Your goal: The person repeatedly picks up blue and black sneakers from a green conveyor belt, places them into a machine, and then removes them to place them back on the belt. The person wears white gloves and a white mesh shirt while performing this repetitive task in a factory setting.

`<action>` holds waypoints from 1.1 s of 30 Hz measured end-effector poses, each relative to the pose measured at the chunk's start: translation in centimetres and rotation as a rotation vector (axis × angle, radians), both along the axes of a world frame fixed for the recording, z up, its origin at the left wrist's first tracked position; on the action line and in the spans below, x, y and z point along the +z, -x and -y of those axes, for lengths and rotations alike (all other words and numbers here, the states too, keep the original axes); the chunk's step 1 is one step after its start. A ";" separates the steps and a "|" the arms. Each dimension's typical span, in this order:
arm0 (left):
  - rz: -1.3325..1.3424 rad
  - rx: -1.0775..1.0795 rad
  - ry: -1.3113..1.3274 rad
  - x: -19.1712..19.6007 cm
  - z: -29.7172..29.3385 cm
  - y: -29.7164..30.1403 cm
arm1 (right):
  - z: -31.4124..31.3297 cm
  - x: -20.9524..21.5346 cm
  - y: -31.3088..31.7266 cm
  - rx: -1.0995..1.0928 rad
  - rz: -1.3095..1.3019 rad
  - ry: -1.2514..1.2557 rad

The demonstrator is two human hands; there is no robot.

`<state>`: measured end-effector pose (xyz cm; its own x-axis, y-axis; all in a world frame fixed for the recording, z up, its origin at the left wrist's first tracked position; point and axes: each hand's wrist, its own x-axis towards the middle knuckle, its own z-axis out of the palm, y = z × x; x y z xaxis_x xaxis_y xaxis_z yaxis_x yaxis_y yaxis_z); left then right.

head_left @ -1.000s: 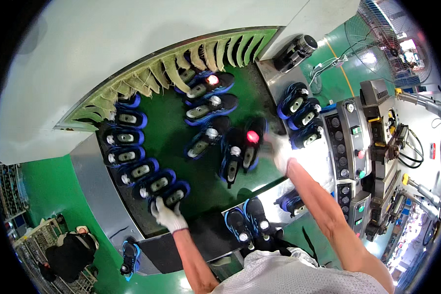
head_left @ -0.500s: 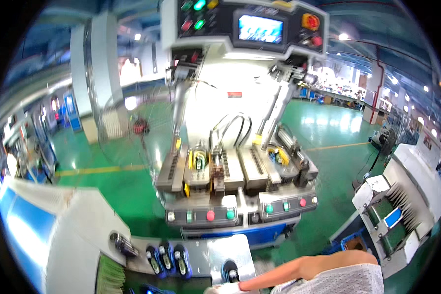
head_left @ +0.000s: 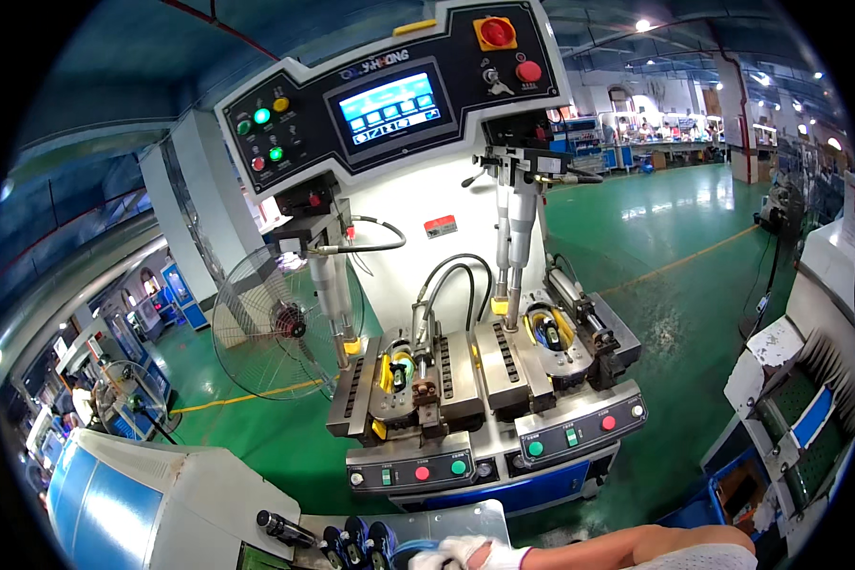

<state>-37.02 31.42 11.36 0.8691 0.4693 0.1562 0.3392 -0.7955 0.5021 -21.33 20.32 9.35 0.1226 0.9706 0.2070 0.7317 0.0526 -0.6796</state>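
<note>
My right hand, in a white glove, reaches in from the lower right, its forearm lying across the lower edge. Its fingers are closed on a dark shoe with blue edging, which is partly cut off by the frame and the glove. Just left of it, several dark shoes stand side by side on the grey metal shelf. A black cylindrical object lies further left. My left hand is out of the picture.
Ahead stands a two-station press machine with a lit screen, buttons and clamps; shoes sit in its moulds. A white and blue machine is at the left, a brush-fitted one at the right. A floor fan stands behind.
The view has swung and tilted. My right hand has moved left along the shelf to the row of shoes, and the shoe from the bright metal plate has gone with it.
</note>
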 end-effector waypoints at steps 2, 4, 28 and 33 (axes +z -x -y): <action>-0.021 -0.219 0.085 2.5 0.7 -7.6 | 1.3 -1.1 -4.7 -0.069 0.041 -0.414; 0.107 -0.348 0.084 4.7 2.5 -13.5 | 3.7 0.3 -10.5 -0.081 -0.385 -0.344; 0.185 -0.287 0.776 -5.3 10.6 -34.8 | 16.4 -1.2 -24.3 -0.905 -1.618 -0.831; 0.355 -0.105 0.054 -9.7 6.5 -33.3 | 10.5 0.6 -22.4 -0.864 -1.034 -0.709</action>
